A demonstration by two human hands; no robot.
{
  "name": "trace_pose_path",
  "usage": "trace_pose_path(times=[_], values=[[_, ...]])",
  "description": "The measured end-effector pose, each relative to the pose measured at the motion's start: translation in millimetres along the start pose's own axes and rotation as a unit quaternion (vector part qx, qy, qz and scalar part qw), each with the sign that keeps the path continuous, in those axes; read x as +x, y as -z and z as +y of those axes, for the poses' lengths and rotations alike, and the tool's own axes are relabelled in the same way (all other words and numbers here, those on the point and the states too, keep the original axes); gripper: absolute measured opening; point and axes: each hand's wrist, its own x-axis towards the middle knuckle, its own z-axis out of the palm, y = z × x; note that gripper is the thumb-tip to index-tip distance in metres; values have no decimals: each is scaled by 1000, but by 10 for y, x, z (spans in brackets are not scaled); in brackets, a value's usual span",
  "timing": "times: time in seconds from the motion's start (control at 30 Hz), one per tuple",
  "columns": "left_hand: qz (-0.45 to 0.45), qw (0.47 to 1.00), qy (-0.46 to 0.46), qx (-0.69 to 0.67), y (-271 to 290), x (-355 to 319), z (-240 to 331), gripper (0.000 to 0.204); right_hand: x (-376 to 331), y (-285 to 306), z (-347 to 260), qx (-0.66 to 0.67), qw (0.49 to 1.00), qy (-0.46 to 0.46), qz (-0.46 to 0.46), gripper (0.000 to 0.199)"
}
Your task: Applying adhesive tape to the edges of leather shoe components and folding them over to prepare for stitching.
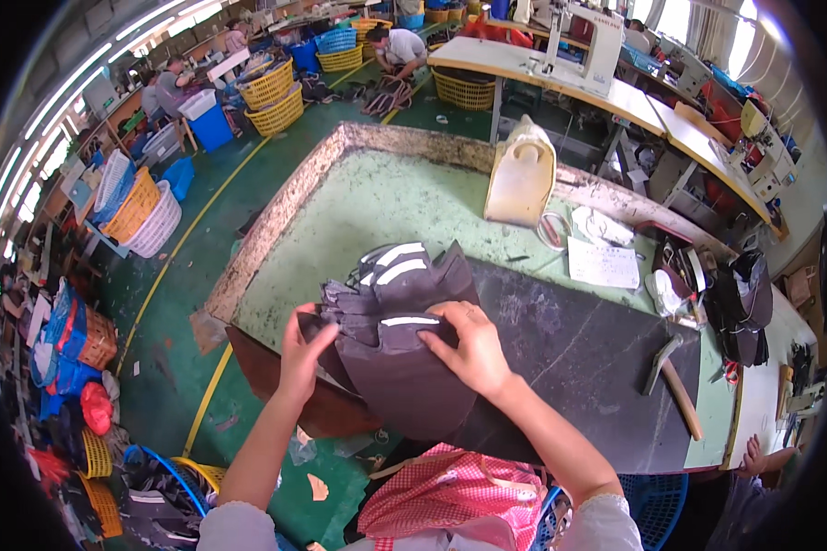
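Observation:
A large dark brown sheet-like piece (404, 381), which looks like soft leather or cloth, lies at the near edge of the table. My right hand (476, 351) pinches its upper edge beside a white strip (409, 321). At the opposite end, my left hand (301, 356) has thumb and fingers closed on the edge of the dark folded layers. Just beyond both hands lies a stack of similar dark pieces (404, 286), several with white strips. Their exact kind cannot be made out.
A hammer (675, 381) lies on the black mat (570, 358) at right. Farther back are a cream tape dispenser (522, 179), a roll of tape (552, 231) and a paper sheet (604, 264). A raised, worn rim (413, 140) borders the table. Another person's hand (764, 459) shows at far right.

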Motion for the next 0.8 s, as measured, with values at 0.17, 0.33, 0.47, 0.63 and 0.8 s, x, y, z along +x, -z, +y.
trace_pose_path(times=[0.17,0.33,0.47,0.63,0.8], values=[[-58,949,237,-199,241,221,145,40,-9,-58,-48,-15,1000,-17,-12,31],[-140,970,200,2,-44,126,143,52,-63,-46,-71,-14,1000,-7,16,31],[-168,972,146,-77,-280,373,223,54,-22,118,-100,23,997,-18,70,29],[-282,955,82,-31,-1100,832,327,61,155,668,-92,-22,980,-84,182,29],[-216,911,-245,254,-1633,1214,-237,68,-29,900,526,-99,971,-198,89,28]])
